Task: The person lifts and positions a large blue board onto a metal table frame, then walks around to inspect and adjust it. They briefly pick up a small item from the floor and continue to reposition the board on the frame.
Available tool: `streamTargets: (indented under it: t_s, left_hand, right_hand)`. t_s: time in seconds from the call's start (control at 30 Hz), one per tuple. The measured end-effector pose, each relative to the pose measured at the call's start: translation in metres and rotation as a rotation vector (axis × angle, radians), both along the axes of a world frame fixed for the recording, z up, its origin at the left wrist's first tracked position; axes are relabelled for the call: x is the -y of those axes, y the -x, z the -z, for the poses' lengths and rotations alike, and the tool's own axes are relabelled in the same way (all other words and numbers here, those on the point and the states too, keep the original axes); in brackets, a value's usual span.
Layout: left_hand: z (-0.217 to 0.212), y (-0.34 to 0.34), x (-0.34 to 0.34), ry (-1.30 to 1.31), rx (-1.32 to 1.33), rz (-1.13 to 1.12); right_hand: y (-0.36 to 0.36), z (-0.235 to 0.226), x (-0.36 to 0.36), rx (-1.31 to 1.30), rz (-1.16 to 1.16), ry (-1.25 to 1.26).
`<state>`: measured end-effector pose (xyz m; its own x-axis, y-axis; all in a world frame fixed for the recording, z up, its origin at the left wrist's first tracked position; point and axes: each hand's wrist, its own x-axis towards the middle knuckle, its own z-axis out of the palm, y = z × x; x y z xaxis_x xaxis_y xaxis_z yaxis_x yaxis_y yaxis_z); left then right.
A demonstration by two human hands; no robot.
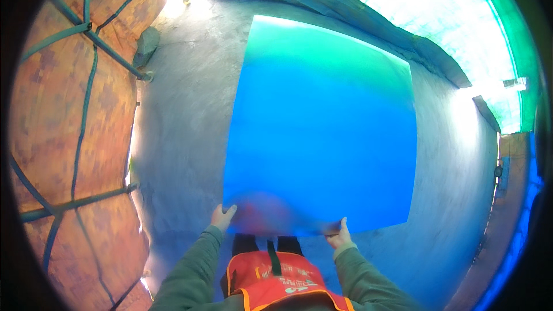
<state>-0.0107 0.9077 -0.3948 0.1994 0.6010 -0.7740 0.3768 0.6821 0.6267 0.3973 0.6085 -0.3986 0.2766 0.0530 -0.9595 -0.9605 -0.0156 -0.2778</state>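
Blue, our sheet spreads over the grey floor, between its left and right edges; our left hand pinches the sheet's near left corner, our right hand its near edge.

The blue sheet hides several fingers of the left hand and right hand, plus the grey floor beneath it. A reddish patch on its near end is blurred, probably a reflection of the red apron, whose print is too blurred to read. The lower edge cuts off both green sleeves. Glare washes out the upper right; a dark object near the right rim is too small to tell
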Motion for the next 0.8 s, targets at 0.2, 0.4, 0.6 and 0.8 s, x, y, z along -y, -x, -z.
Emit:
streamTargets:
  t_s: [0.2, 0.4, 0.6, 0.8]
  left_hand:
    - [0.009, 0.016, 0.015, -0.074, -0.107, -0.016]
    - [0.015, 0.013, 0.018, -0.051, -0.056, -0.030]
    - [0.010, 0.009, 0.019, -0.053, -0.160, 0.006]
    - [0.008, 0.001, 0.024, -0.050, -0.223, -0.014]
  right_hand:
    - [0.020, -0.014, -0.010, 0.009, -0.013, -0.042]
    - [0.018, -0.011, -0.005, 0.007, -0.037, 0.001]
    - [0.012, -0.003, 0.009, 0.003, -0.043, 0.023]
    - [-0.004, -0.007, 0.024, -0.007, 0.011, 0.015]
